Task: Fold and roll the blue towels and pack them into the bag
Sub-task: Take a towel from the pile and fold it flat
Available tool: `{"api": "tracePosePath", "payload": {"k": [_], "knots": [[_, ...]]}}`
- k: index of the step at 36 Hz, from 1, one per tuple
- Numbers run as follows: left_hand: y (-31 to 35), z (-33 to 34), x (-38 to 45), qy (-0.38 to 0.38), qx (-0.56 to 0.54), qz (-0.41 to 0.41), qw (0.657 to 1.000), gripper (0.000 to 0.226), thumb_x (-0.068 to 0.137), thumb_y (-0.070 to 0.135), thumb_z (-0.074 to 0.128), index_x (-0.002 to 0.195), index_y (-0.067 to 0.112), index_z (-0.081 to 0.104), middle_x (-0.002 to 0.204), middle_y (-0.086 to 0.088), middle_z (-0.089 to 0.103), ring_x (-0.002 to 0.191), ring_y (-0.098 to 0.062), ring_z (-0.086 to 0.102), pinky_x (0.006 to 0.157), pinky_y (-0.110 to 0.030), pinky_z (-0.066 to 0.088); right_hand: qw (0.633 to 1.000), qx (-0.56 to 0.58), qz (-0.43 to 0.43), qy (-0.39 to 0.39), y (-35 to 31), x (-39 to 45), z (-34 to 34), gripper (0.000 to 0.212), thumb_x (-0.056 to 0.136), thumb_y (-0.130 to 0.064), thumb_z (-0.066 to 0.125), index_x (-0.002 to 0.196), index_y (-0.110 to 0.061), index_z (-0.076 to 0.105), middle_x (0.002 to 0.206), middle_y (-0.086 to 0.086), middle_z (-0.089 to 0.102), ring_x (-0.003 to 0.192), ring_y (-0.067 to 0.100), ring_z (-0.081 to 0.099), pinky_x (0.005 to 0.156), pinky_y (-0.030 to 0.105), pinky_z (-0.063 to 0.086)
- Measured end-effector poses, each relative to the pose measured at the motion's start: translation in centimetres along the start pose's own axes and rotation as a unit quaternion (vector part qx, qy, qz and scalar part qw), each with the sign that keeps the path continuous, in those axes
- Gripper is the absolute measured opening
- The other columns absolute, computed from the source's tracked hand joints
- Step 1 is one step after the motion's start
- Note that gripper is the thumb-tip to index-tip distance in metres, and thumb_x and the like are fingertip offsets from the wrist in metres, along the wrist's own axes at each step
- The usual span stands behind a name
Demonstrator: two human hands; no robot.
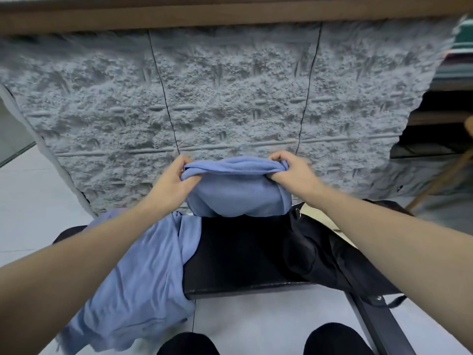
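Note:
I hold a blue towel [235,190] up above the far end of a black bench [243,257]. My left hand [174,180] grips its bunched top edge on the left, and my right hand [289,172] grips the same edge on the right. The towel hangs down between them in a loose fold. A second blue towel [143,278] lies crumpled over the bench's left side and droops toward the floor. A black bag [327,252] lies slumped on the bench's right side, under my right forearm.
A grey textured wall panel [230,93] stands close behind the bench. Pale tiled floor [30,201] surrounds it. A wooden chair leg [445,180] and dark shelves sit at the right. My dark shoes [335,339] show at the bottom edge.

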State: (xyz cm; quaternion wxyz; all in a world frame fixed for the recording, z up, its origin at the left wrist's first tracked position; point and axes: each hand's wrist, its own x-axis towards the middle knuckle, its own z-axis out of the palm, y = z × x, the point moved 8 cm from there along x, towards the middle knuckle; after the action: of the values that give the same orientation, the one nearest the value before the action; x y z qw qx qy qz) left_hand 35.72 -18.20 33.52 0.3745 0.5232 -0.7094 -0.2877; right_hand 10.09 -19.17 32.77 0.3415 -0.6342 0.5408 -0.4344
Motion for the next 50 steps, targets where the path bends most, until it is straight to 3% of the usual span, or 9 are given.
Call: {"api": "tracePosePath", "payload": {"k": [11,19,23,27,31,40,44,47,50], "knots": [[-3.7,1.9,-10.6,-0.114,0.128,-0.015,0.985,0.023,0.098,0.011,0.053,0.084,0.011,0.035,0.073,-0.018,0.041,0.057,-0.008,0.033,0.053,-0.021,0.03,0.974,-0.119,0.007,-0.194,3.2,-10.5,2.4,0.027,0.07,-0.029,0.059,0.089,-0.03,0.041,0.071,-0.006,0.043,0.064,0.01,0.032,0.061,0.028,0.031],[-5.1,2.9,-15.5,-0.158,0.141,-0.04,0.976,0.023,0.087,0.022,0.06,0.08,0.01,0.042,0.061,0.015,0.051,0.053,-0.002,0.047,0.055,-0.026,0.038,0.939,-0.183,0.017,-0.289,5.4,-16.1,3.9,0.019,0.078,-0.032,0.046,0.067,-0.016,0.043,0.067,-0.007,0.039,0.066,0.004,0.037,0.063,0.026,0.032],[-5.0,2.9,-16.7,-0.15,0.108,-0.061,0.981,0.022,0.088,0.014,0.059,0.075,0.019,0.042,0.058,0.01,0.05,0.052,-0.005,0.057,0.054,-0.028,0.047,0.929,-0.183,0.071,-0.312,6.4,-17.5,3.6,0.031,0.092,-0.019,0.048,0.063,-0.012,0.04,0.061,-0.003,0.034,0.057,0.009,0.035,0.057,0.027,0.031],[-3.8,2.6,-17.8,-0.137,0.093,-0.027,0.986,0.017,0.08,0.04,0.049,0.079,0.023,0.047,0.072,0.006,0.051,0.067,-0.009,0.051,0.066,-0.028,0.042,0.927,-0.178,0.091,-0.317,6.4,-18.4,3.2,0.036,0.093,-0.033,0.048,0.065,-0.014,0.034,0.064,-0.001,0.031,0.058,0.012,0.032,0.059,0.032,0.029],[-3.0,2.5,-18.3,-0.113,0.025,-0.047,0.992,0.023,0.079,0.027,0.052,0.094,0.013,0.064,0.09,0.003,0.065,0.083,-0.01,0.06,0.079,-0.026,0.045,0.941,-0.119,0.101,-0.3,6.3,-18.8,3.0,0.052,0.08,-0.054,0.051,0.069,-0.004,0.041,0.07,0.005,0.038,0.068,0.017,0.036,0.067,0.034,0.029],[-4.5,2.8,-18.3,-0.067,-0.038,-0.167,0.983,0.012,0.092,0.011,0.05,0.082,0.004,0.047,0.077,-0.003,0.045,0.072,-0.014,0.043,0.066,-0.027,0.035,0.986,-0.044,0.087,-0.138,5.3,-18.1,1.8,0.045,0.092,-0.044,0.062,0.064,-0.022,0.035,0.061,0.002,0.039,0.055,0.01,0.041,0.058,0.028,0.032],[-3.5,3.0,-18.4,-0.047,-0.009,-0.158,0.986,0.037,0.102,0.01,0.041,0.077,0.035,0.03,0.077,0.017,0.03,0.065,0.0,0.031,0.06,-0.013,0.03,0.976,-0.109,0.074,-0.172,4.9,-18.8,1.8,0.055,0.067,-0.071,0.067,0.071,-0.02,0.048,0.071,-0.001,0.05,0.068,0.012,0.05,0.068,0.038,0.044],[-3.3,2.9,-19.1,-0.053,-0.007,-0.16,0.986,0.019,0.093,0.021,0.045,0.076,0.018,0.037,0.074,0.007,0.033,0.067,-0.008,0.033,0.063,-0.026,0.031,0.942,-0.194,0.087,-0.261,4.7,-19.9,2.1,0.067,0.061,-0.068,0.074,0.079,-0.009,0.048,0.072,-0.006,0.044,0.065,0.008,0.043,0.063,0.03,0.038],[-2.7,2.6,-19.7,-0.064,0.016,-0.152,0.986,0.016,0.096,0.012,0.044,0.084,0.004,0.037,0.076,-0.004,0.035,0.072,-0.018,0.035,0.066,-0.034,0.031,0.896,-0.248,0.117,-0.348,5.0,-21.6,2.3,0.033,0.072,-0.039,0.078,0.072,-0.018,0.052,0.065,-0.009,0.053,0.061,0.011,0.055,0.057,0.025,0.045]]}}
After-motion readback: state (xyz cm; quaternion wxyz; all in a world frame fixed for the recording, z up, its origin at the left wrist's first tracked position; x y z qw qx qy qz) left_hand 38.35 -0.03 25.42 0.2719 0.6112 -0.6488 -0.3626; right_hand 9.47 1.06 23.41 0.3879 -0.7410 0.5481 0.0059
